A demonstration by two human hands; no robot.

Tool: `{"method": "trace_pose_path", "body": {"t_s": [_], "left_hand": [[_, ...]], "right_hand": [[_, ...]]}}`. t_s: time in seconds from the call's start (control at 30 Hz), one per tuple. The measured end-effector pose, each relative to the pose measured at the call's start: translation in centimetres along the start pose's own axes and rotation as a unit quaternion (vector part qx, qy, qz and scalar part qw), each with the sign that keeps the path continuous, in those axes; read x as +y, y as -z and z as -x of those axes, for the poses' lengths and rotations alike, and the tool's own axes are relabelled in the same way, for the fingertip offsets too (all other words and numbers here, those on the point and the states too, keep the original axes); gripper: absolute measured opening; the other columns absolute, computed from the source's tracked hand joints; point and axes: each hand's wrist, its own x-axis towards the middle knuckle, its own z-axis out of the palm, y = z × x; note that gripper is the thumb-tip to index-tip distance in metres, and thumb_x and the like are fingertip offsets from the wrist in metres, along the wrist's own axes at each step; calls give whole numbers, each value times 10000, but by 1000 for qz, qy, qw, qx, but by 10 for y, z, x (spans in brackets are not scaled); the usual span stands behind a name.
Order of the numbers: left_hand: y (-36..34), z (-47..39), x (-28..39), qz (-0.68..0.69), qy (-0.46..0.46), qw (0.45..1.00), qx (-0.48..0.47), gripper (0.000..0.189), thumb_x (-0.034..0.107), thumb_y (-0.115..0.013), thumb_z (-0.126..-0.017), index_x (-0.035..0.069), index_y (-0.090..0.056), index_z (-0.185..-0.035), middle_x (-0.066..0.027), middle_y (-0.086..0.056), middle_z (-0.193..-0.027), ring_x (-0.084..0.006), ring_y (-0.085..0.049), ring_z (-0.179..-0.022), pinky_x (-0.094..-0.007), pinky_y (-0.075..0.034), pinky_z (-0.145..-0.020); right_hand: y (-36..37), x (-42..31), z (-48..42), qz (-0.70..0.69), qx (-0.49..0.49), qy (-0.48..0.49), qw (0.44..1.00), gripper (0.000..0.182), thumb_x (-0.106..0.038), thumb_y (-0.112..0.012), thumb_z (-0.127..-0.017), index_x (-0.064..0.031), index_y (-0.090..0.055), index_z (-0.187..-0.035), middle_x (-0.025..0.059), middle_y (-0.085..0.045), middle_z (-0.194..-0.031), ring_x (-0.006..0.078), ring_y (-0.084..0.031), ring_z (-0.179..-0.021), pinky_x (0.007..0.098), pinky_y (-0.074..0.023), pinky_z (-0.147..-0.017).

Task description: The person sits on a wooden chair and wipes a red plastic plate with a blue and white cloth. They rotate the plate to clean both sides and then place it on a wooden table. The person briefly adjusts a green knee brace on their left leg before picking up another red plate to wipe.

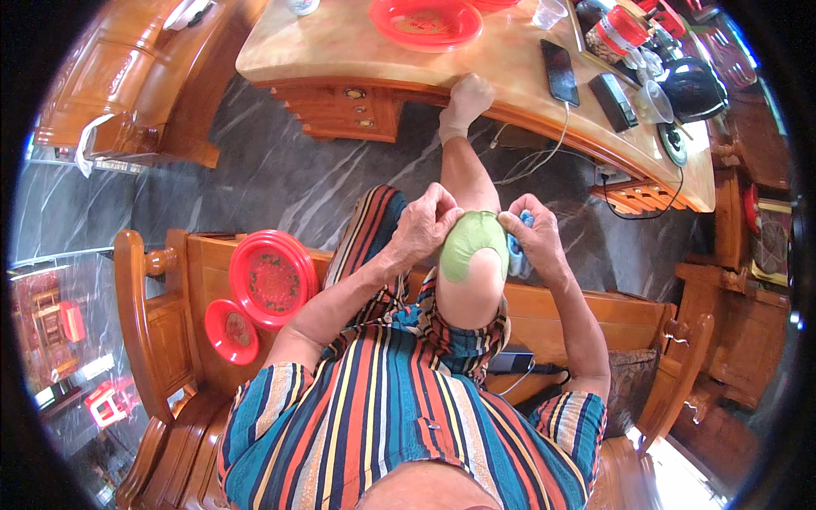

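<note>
A green adhesive patch (pixel 475 239) with a curved cut-out lies around the front of my bent, bare knee (pixel 475 287). My left hand (pixel 424 223) pinches the patch's upper left edge between thumb and fingers. At the opposite upper edge, my right hand (pixel 535 233) has its thumb and fingertips closed on the patch. A blue, crumpled item (pixel 519 255), perhaps cloth or film, shows beside and beneath my right hand; whether that hand also grips it, I cannot tell. My socked foot (pixel 468 102) rests against the edge of the stone-topped table (pixel 382 67).
Red plastic trays (pixel 273 280) and a small red dish (pixel 233 331) sit on the wooden bench (pixel 210 274) at left. On the table are a red basin (pixel 427 22), a phone (pixel 560 71) with a cable, a black box (pixel 613 102) and a plastic cup (pixel 653 102).
</note>
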Motion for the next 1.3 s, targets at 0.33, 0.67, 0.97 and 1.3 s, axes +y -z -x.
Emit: {"method": "trace_pose_path", "body": {"t_s": [0.33, 0.67, 0.97, 1.3], "left_hand": [[22, 17, 38, -139, -355, 924, -12, 319, 66, -587, -860, 59, -595, -1179, -110, -619, -1158, -280, -568, -1115, -397, -422, -957], [13, 12, -7, -117, -279, 947, -106, 505, 332, -246, -990, 44, -472, -1339, -160, -471, -1380, -352, -381, -1320, -455, -239, -1107], [-1, 12, -20, -48, -257, 962, -85, 598, 407, -166, -995, 20, -440, -1360, -195, -392, -1429, -364, -323, -1347, -431, -218, -1123], [22, 22, -11, -36, -213, 976, -33, 584, 429, -230, -1014, 26, -389, -1405, -166, -339, -1478, -314, -257, -1394, -402, -173, -1145]], "right_hand": [[2, -37, 45, 208, 44, 278, 937, 410, 28, -580, -785, -117, -630, -1165, 87, -543, -801, 243, -594, -694, 326, -497, -614], [-18, 3, 32, 328, 30, 272, 904, 693, -18, -573, -780, -253, -407, -1410, 105, -523, -784, 305, -602, -683, 399, -497, -582], [-29, 13, 33, 354, 44, 240, 903, 680, -90, -513, -845, -185, -269, -1473, 167, -607, -922, 334, -638, -764, 419, -514, -629], [4, -2, 52, 334, 106, 144, 925, 634, 24, -497, -812, -208, -418, -1397, 173, -603, -1183, 359, -633, -921, 413, -520, -788]]}}
